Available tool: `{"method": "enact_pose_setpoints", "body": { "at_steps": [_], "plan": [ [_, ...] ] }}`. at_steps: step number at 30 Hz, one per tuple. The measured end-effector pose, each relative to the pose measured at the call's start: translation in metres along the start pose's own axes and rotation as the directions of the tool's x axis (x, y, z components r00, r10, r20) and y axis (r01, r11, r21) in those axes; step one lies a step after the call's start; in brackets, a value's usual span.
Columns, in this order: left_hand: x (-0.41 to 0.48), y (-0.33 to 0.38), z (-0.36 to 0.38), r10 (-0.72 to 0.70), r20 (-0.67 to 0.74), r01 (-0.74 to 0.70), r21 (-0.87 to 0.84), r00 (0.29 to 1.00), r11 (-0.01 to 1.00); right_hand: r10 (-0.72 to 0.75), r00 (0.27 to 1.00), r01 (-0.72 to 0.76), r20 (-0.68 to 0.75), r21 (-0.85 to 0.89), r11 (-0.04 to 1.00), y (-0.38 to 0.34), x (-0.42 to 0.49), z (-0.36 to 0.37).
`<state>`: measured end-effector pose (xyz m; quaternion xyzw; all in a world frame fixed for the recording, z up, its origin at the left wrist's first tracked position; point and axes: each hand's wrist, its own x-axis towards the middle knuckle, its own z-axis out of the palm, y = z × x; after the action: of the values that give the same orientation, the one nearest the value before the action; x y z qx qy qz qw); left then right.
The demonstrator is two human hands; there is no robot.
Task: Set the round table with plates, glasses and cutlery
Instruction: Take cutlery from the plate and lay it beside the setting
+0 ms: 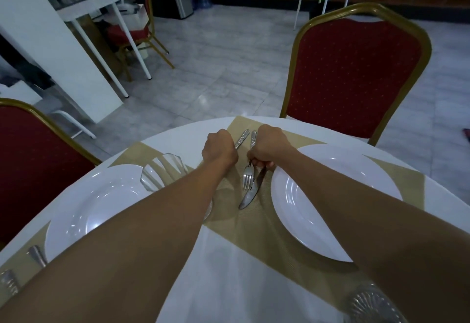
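Fingers (264,163) of right hand (269,146) clamped on fork (247,177) and knife (250,194) together, tines and blade pointing back toward wrist, over placemat (267,226). Left hand (220,148) fisted just left of those fingers, curled round patterned handle (241,139) jutting out far side. White plate (343,195) just right of right fingers, on same placemat. Glass (162,172) and second plate (101,200) left of left hand, on tabletop (229,272). Red chair (356,76) beyond fingers.

glossy white plates (330,195), shiny metal cutlery (250,188), woven matt placemat (259,226), clear ribbed glass (162,172)
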<state>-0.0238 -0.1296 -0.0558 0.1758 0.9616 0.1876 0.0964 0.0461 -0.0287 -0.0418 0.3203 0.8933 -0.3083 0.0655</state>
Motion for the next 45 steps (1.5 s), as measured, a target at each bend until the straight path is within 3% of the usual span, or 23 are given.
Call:
{"method": "enact_pose_setpoints", "body": {
  "at_steps": [11,17,21,25,45],
  "plan": [
    [0.005,-0.004,0.003,0.065,-0.034,-0.063,0.048,0.997,0.997,0.074,0.993,-0.087,0.087,0.149,0.985,-0.001,0.004,0.001],
    [-0.003,0.004,0.006,0.268,-0.068,-0.261,0.100,0.961,0.960,0.052,0.999,-0.052,-0.007,0.061,0.997,0.009,0.008,-0.013],
    [-0.010,0.010,0.012,0.255,-0.011,-0.255,-0.010,0.967,0.967,0.042,0.994,-0.041,-0.097,0.012,0.999,0.022,0.007,-0.028],
    [-0.022,0.012,0.018,0.280,0.017,-0.280,0.003,0.960,0.960,0.051,0.983,-0.052,-0.178,0.000,0.999,0.030,0.005,-0.040],
    [-0.041,0.000,0.009,0.264,-0.011,-0.263,0.048,0.964,0.964,0.042,0.961,-0.038,-0.274,0.020,0.999,0.059,-0.017,-0.046]
  ]
}}
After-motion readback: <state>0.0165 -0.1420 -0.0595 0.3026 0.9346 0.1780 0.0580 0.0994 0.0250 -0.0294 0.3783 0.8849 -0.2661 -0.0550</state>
